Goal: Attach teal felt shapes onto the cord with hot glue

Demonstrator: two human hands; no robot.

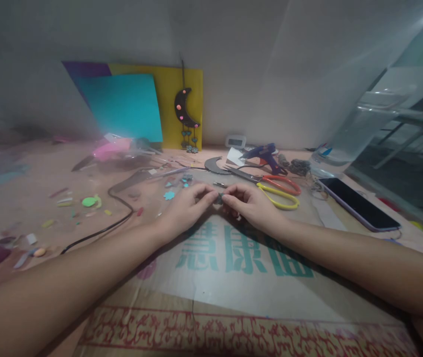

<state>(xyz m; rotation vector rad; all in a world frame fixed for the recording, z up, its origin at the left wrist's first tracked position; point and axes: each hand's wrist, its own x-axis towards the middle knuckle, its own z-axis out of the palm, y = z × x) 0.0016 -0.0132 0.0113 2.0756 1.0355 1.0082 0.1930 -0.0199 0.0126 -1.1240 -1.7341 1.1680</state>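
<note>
My left hand [194, 204] and my right hand [250, 204] meet at the middle of the table. Between their fingertips they pinch a small dark grey-green piece [219, 198], too small to name. Blue foam cut-outs, one a flower shape [169, 196], lie just left of my left hand. Beyond my right hand are scissors [280, 191] with one red and one yellow handle. A grey crescent moon cut-out [217, 165] rests behind my hands.
A glue gun [265, 154], grey yarn [298, 166] and a phone [360, 203] lie to the right. Colored sheets [122, 104] stand at the back, with a decorated dark moon [184, 111] hanging before them. A black cord [113, 225] and foam scraps [88, 202] spread leftward.
</note>
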